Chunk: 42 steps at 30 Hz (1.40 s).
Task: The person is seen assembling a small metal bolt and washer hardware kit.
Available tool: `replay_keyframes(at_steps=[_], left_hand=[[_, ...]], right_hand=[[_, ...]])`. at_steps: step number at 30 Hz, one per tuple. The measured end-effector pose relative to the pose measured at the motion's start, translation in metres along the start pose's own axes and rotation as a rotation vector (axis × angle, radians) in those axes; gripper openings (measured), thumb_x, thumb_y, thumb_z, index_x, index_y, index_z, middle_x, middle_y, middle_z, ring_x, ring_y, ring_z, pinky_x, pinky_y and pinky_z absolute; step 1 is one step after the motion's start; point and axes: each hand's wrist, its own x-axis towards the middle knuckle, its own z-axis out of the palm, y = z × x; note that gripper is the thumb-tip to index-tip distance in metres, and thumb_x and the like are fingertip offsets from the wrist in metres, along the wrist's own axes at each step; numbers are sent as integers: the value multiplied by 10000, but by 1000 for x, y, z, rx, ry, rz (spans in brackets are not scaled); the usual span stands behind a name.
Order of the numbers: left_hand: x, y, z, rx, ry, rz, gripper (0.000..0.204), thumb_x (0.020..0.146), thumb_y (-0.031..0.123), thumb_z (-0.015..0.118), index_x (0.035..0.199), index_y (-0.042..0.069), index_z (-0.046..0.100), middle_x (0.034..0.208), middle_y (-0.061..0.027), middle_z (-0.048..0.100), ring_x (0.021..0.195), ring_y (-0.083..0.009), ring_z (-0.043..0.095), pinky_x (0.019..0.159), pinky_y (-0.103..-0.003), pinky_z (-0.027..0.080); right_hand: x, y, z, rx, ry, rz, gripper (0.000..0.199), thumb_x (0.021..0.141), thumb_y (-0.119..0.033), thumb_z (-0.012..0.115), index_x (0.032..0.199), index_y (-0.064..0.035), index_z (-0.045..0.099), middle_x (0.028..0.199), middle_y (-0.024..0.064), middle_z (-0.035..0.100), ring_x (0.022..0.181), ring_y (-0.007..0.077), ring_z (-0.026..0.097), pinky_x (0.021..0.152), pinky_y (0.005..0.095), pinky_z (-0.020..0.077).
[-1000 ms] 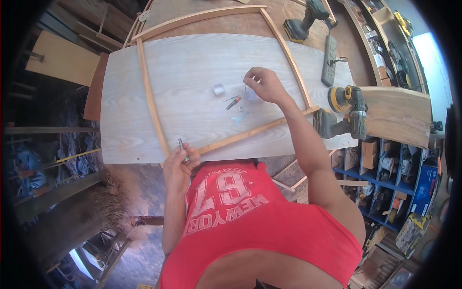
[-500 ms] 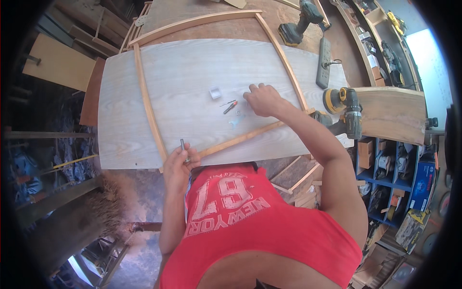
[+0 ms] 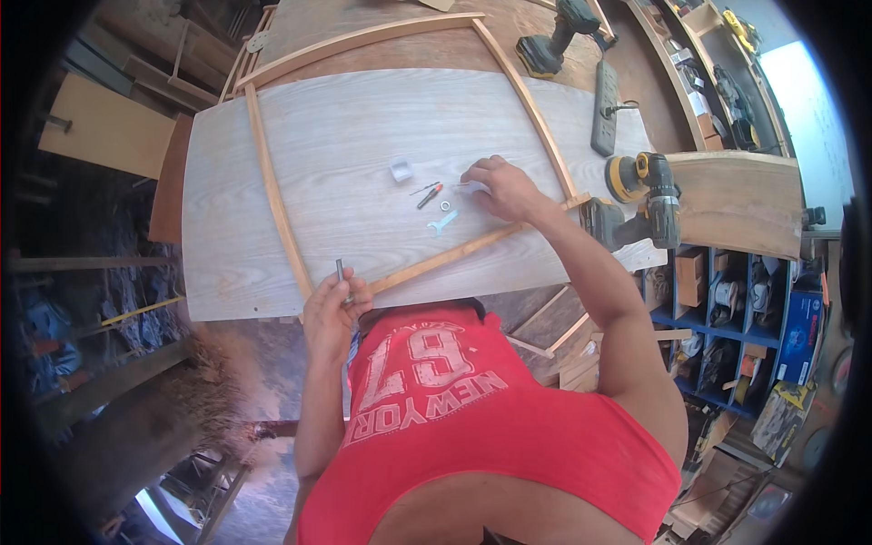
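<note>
My left hand is closed around a short grey metal rod, which stands up out of the fingers by the board's near edge. Over the pale wood-grain board, the fingers of my right hand pinch a small thin piece too small to name. Left of that hand lie a thin drill bit and a dark bit with an orange part. A metal ring or nut and a small light-blue open-ended wrench are nearer me. Farther off sits a small white box.
A light wooden frame lies on the board. To the right stand a yellow-black cordless drill, a second drill and a grey power strip. Blue shelving holds tools at the lower right.
My right hand has shifted slightly right and toward me, and a thin piece now shows at its fingertips. My left hand keeps the rod. The whole view has shifted a little.
</note>
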Motion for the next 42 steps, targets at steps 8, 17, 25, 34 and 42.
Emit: replay_keyframes(at_steps=[8,17,25,34,42], left_hand=[[-2,6,14,40,-14,14,292,994,112,548,1231,-58,563,1011,-141,674,812,-189,687,722,-311,588],[-3,6,34,127,-15,-2,304,995,107,536,1244,-69,550,1030,-157,674,829,-212,694,739,-332,597],[-9,6,39,-42,23,-9,342,988,144,507,1250,-74,536,1048,-184,673,860,-268,698,766,-378,601],[-15,4,26,-88,-36,1,354,959,139,500,1268,-32,530,1063,-171,681,922,-276,700,784,-391,602],[-8,2,38,272,31,101,282,915,118,611,1164,-16,603,824,-76,625,678,-156,609,626,-301,514]], right_hand=[[-25,0,26,517,479,265,274,779,-48,773,1008,-28,625,1121,138,696,1011,279,668,895,347,522],[-28,-7,24,500,415,454,534,778,-128,754,1265,-61,547,1109,181,658,1056,331,627,902,390,506],[-8,-33,1,-39,541,-66,239,760,-132,692,995,-99,718,1069,93,646,1085,326,556,1016,515,397],[34,-37,23,-327,93,-192,147,798,-155,607,750,-87,729,926,98,646,1058,310,558,1086,529,347],[16,-33,-28,-204,150,-158,118,750,-91,669,864,-64,684,910,97,669,987,311,566,1011,465,393]])
